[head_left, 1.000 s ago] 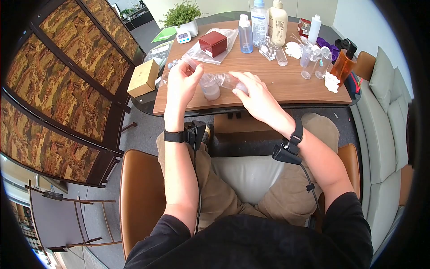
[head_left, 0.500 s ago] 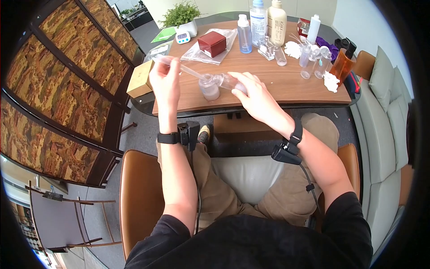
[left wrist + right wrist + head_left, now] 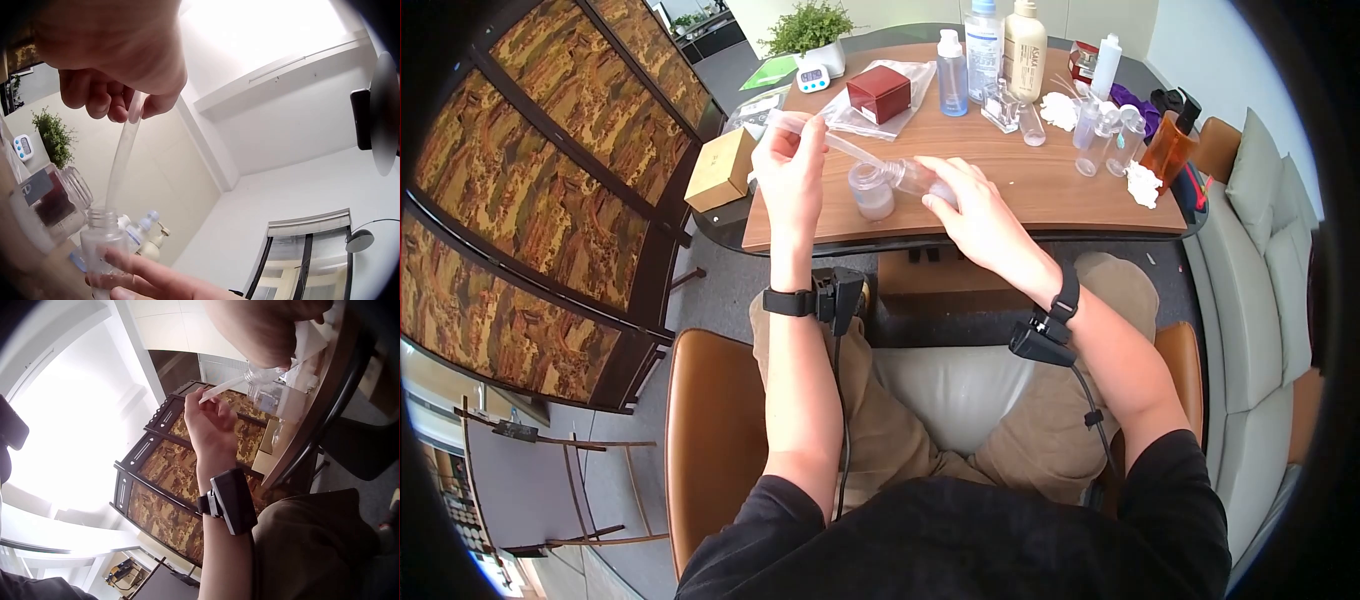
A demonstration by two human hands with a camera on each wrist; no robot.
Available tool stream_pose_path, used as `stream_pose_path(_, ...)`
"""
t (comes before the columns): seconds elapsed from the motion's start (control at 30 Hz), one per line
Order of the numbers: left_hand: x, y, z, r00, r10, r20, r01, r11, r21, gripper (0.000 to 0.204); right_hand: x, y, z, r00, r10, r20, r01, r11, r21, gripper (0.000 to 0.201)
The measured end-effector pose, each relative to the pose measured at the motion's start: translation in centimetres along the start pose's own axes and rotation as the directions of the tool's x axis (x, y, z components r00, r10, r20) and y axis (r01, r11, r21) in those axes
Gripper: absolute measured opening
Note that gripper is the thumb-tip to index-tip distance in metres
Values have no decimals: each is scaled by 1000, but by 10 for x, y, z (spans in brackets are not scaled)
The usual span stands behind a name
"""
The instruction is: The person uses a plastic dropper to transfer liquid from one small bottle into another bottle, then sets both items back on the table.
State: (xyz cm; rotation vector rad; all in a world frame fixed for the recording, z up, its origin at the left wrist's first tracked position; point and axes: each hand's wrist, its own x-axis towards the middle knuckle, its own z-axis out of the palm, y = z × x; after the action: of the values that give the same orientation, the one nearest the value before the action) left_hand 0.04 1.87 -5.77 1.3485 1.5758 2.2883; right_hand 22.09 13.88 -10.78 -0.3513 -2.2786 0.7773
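Observation:
The left hand [image 3: 792, 180] pinches a translucent plastic stick [image 3: 124, 150], possibly a dropper or spatula, which slants down to the mouth of a small clear bottle [image 3: 103, 247]. The right hand [image 3: 985, 215] grips that bottle, tilted with its mouth toward the left, in the head view. Below the stick, a wide-mouthed clear jar [image 3: 872, 194] stands on the table close to the bottle's mouth, whitish toward its base. Whether the stick's tip is inside the bottle's neck is hard to tell.
On the wooden table [image 3: 1000, 180], a red box [image 3: 879, 94] lies on a plastic bag beyond the hands. Tall bottles [image 3: 1024, 55] stand at the back; small clear bottles, crumpled tissue [image 3: 1142, 185] and an amber bottle [image 3: 1168, 150] are at the right. A cardboard box [image 3: 720, 170] sits left.
The left hand moved left and up with the stick, then slightly back to the right. The stick's far end has shifted from over the jar toward the bottle's mouth. The right hand has barely moved.

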Motion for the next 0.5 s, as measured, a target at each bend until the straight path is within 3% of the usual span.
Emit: stream_pose_path(0.5, -1, 2, -2, 999, -50, -17, 51, 998, 43, 16, 0, -1, -2, 1000, 7, 9, -7, 1000, 12, 47)
